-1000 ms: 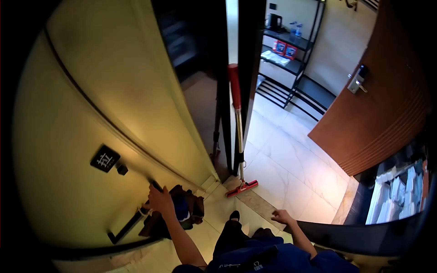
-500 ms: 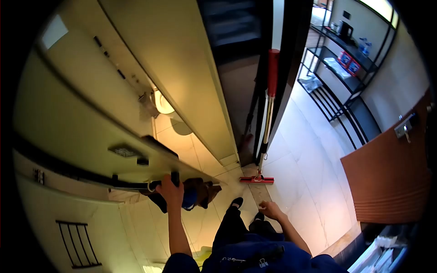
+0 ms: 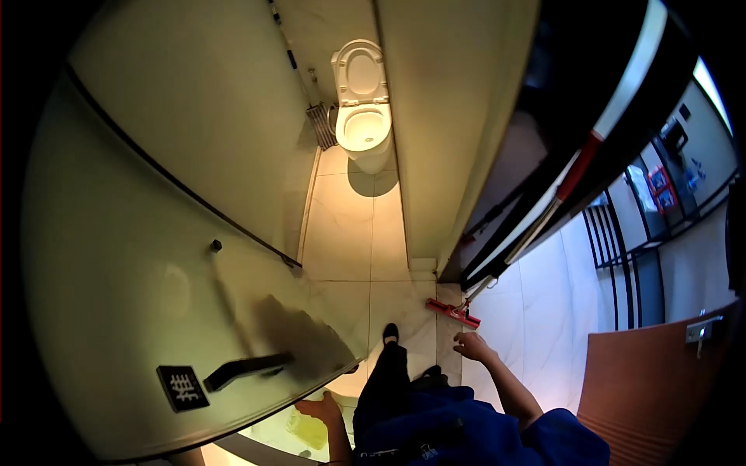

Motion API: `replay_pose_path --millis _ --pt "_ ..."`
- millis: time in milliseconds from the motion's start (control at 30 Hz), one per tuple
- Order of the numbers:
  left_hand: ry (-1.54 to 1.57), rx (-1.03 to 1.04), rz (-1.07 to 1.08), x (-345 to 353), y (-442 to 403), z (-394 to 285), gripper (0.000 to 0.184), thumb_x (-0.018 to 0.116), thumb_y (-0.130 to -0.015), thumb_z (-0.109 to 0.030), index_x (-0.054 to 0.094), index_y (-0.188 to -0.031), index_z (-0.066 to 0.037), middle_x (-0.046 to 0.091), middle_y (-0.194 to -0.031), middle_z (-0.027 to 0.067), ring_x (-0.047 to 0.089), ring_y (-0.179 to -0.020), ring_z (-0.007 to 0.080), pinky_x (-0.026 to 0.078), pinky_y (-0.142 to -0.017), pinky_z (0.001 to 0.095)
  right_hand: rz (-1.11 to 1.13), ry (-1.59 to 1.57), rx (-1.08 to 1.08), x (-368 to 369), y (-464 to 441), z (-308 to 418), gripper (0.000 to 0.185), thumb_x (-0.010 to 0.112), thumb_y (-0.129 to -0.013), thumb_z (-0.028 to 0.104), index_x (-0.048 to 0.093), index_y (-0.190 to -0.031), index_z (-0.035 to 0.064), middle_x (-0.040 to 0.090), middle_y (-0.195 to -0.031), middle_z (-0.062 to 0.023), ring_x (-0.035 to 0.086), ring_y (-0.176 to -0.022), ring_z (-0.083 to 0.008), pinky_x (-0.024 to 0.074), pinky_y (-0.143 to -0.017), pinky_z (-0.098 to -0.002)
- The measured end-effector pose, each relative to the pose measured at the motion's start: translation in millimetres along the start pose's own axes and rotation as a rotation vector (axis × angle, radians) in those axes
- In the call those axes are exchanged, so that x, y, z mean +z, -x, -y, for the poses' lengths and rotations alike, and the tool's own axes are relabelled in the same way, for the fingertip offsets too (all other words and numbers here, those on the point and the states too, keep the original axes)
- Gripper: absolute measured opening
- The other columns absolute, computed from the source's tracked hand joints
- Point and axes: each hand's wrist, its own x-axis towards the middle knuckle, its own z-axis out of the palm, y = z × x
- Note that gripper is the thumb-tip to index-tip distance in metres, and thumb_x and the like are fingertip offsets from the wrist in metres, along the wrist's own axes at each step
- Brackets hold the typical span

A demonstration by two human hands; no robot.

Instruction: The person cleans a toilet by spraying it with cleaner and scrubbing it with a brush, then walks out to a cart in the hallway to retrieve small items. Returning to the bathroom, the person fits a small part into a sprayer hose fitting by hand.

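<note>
The door (image 3: 148, 311) lies just beyond and left of the left hand (image 3: 320, 409), the nearer one, its edge slanting past those fingers, near left to far right; whether they grip cannot be told. Beyond them sits the handle (image 3: 245, 370). The right hand (image 3: 474, 348), fingers loosely curled, seemingly empty, has the mop head (image 3: 453, 313) just ahead.

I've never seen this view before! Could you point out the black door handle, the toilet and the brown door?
Black door handle (image 3: 247, 372): head view, middle of the bar.
Toilet (image 3: 364, 128): head view, inside the bowl.
Brown door (image 3: 649, 380): head view, its panel.
</note>
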Motion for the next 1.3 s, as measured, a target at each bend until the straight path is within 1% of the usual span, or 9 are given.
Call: replay_pose_path --millis 67,133,333,567,900,933,1000,1167,1300 --pt "0.496 -0.199 -0.343 29.6 -25.1 4.7 0.075 0.077 -0.062 -0.013 0.029 -0.117 0.006 0.05 -0.108 0.028 0.054 -0.095 0.0417 0.044 -0.087 0.046 -0.018 0.006 -0.096 -5.5 -36.6 22.1 0.028 0.066 -0.076 0.023 0.062 -0.096 0.0041 0.065 -0.089 -0.0148 0.063 -0.083 -0.0295 0.0506 -0.073 -0.0381" --pt "0.177 -0.741 -0.444 41.2 -64.3 40.8 0.071 0.075 -0.063 -0.013 0.028 -0.114 0.004 0.053 -0.1 0.0289 0.057 -0.086 0.0431 0.048 -0.077 0.049 -0.002 -0.003 -0.142 -6.9 -71.5 45.9 0.027 0.066 -0.076 0.023 0.061 -0.096 0.0042 0.065 -0.088 -0.014 0.063 -0.082 -0.0289 0.0504 -0.071 -0.0379" --pt "0.031 -0.784 -0.644 38.6 -120.7 105.9 0.074 0.074 -0.058 -0.015 0.034 -0.117 0.004 0.056 -0.097 0.0276 0.059 -0.083 0.0428 0.048 -0.073 0.0489 0.284 0.077 -0.135 25.5 -172.7 122.0 0.031 0.063 -0.079 0.025 0.059 -0.103 0.0065 0.065 -0.089 -0.0162 0.061 -0.087 -0.0349 0.0476 -0.078 -0.045" --pt "-0.092 -0.667 -0.024 105.2 -173.6 87.7 0.077 0.075 -0.056 -0.016 0.037 -0.119 0.004 0.056 -0.102 0.0261 0.058 -0.089 0.0411 0.047 -0.077 0.0461 0.616 0.156 -0.308 57.8 -304.6 232.8 0.028 0.059 -0.078 0.024 0.059 -0.102 0.0087 0.063 -0.094 -0.0181 0.06 -0.089 -0.0345 0.0474 -0.075 -0.0448" --pt "0.009 -0.089 0.722 275.7 -349.1 13.8 0.082 0.076 -0.052 -0.019 0.042 -0.123 0.005 0.055 -0.11 0.0239 0.056 -0.098 0.0388 0.046 -0.084 0.0421 -0.279 -0.031 -0.006 -55.5 -494.3 227.8 0.021 0.067 -0.057 0.027 0.056 -0.065 0.0108 0.057 -0.062 -0.0106 0.058 -0.062 -0.0326 0.0458 -0.06 -0.0436" --pt "0.205 0.131 0.728 311.7 -377.4 -5.5 0.083 0.077 -0.053 -0.014 0.041 -0.127 -0.001 0.051 -0.119 0.0213 0.053 -0.107 0.0373 0.044 -0.088 0.0405 -0.032 -0.077 0.144 -75.3 -516.2 212.2 0.036 0.073 -0.056 0.038 0.064 -0.078 0.0114 0.065 -0.084 -0.0126 0.062 -0.083 -0.0308 0.0486 -0.071 -0.0437" --pt "0.382 -0.257 0.795 374.9 -415.3 -37.5 0.077 0.074 -0.059 -0.006 0.042 -0.128 -0.005 0.048 -0.125 0.0162 0.052 -0.107 0.035 0.044 -0.089 0.0414 -0.037 0.156 0.266 -103.3 -546.2 210.1 0.084 0.075 -0.056 0.053 0.049 -0.128 0.0175 0.027 -0.145 -0.016 0.023 -0.133 -0.0382 0.0245 -0.097 -0.067" --pt "0.425 -0.724 0.693 441.7 -498.4 -188.6 0.057 0.067 -0.067 0.001 0.049 -0.121 -0.005 0.05 -0.119 0.0129 0.056 -0.091 0.0233 0.048 -0.069 0.0338 0.259 -0.019 0.075 -168.2 -706.1 177.6 0.058 0.071 -0.07 0.046 0.058 -0.112 0.0076 0.063 -0.105 -0.0134 0.06 -0.098 -0.027 0.0461 -0.087 -0.0338" --pt "0.438 -0.656 0.572 493.2 -522.3 -193.5 0.045 0.064 -0.068 -0.001 0.054 -0.112 -0.004 0.057 -0.101 0.0085 0.055 -0.077 0.0185 0.047 -0.055 0.0326 0.07 0.059 -0.189 -248.5 -879.2 224.6 0.027 0.073 -0.071 0.028 0.062 -0.086 0.008 0.065 -0.079 -0.0066 0.062 -0.074 -0.0188 0.0493 -0.067 -0.0319"
